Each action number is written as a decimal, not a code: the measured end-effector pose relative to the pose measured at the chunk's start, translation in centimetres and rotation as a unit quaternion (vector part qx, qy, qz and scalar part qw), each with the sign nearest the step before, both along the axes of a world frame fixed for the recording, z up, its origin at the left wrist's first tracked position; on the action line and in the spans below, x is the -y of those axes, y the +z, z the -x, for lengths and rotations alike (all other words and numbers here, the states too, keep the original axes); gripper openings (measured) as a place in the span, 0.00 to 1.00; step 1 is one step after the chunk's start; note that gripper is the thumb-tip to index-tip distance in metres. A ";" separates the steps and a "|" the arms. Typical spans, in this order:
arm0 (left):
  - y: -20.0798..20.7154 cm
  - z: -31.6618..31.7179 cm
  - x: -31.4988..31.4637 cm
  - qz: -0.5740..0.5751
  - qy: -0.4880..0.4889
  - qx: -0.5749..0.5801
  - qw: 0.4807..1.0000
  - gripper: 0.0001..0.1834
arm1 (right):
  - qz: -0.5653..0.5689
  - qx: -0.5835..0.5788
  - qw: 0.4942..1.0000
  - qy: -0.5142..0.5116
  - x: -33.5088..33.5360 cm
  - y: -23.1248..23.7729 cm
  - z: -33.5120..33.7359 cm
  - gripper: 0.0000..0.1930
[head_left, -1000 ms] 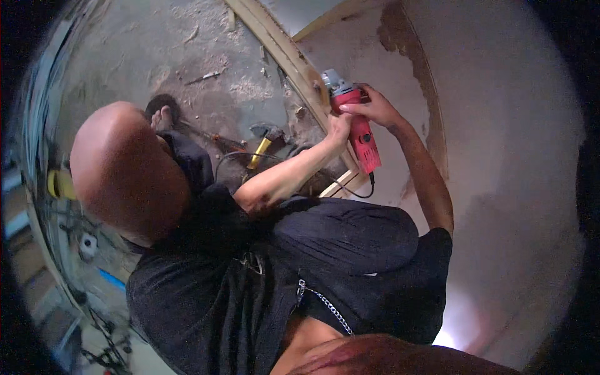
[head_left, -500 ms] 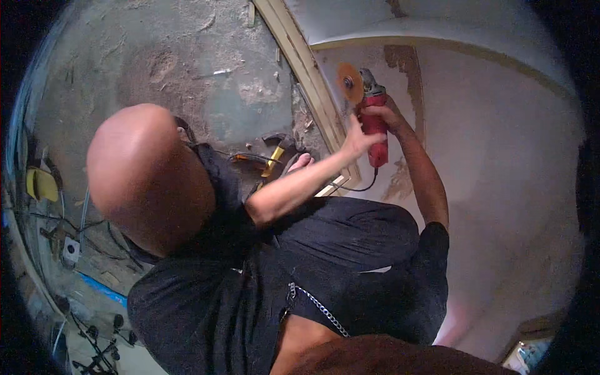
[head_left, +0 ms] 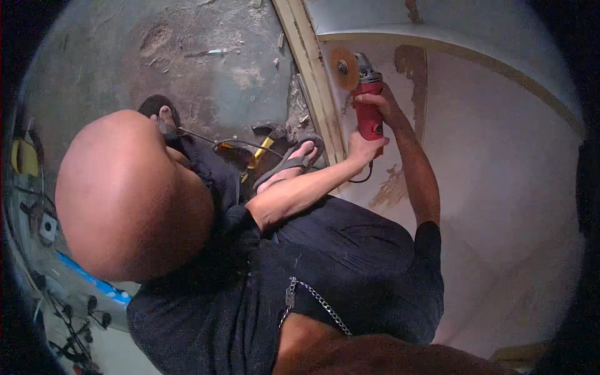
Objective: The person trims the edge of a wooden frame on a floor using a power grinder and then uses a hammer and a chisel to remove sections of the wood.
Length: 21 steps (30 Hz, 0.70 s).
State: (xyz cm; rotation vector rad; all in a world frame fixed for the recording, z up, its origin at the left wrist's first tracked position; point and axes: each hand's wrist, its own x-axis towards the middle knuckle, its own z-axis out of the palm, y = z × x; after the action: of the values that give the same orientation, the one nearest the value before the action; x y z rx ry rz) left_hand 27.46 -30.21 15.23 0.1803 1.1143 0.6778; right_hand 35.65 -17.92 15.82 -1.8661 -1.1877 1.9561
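A red angle grinder with a round orange-brown sanding disc is held over a white curved panel that has brown sanded patches. My right hand wraps the grinder's body just behind the head. My left hand grips its rear end, where the black cable leaves. The disc sits beside a pale wooden batten along the panel's left edge. A bald head and a black shirt fill the lower left.
A foot in a grey sandal rests by the batten, and a second sandalled foot is further left on the dusty concrete floor. A yellow-handled tool lies between them. Cables and a blue strip lie at the lower left.
The grinder has turned so that its disc faces up and now sits nearer the wooden batten. Both hands stayed on it. The view has shifted down over the head.
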 end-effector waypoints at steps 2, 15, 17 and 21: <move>-1.2 -0.3 0.2 -0.007 -0.019 0.005 1.000 0.16 | -0.025 0.007 1.000 0.017 -0.1 -0.3 0.6 0.22; -5.5 -2.5 1.0 -0.004 0.031 0.021 0.999 0.09 | -0.257 0.118 0.952 0.117 0.9 -4.3 0.9 0.47; -5.9 -2.7 0.8 -0.041 0.031 0.006 0.999 0.09 | -0.279 0.143 0.940 0.135 0.5 -4.4 0.8 0.47; -5.1 -2.0 -0.1 0.014 -0.010 0.079 0.997 0.13 | -0.271 0.144 0.942 0.135 0.6 -4.7 0.3 0.46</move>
State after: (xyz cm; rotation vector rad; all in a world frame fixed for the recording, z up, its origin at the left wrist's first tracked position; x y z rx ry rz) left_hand 29.48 -30.14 10.10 0.1108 0.9697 0.6473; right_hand 35.40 -18.51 11.11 -1.7845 -1.9195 1.2772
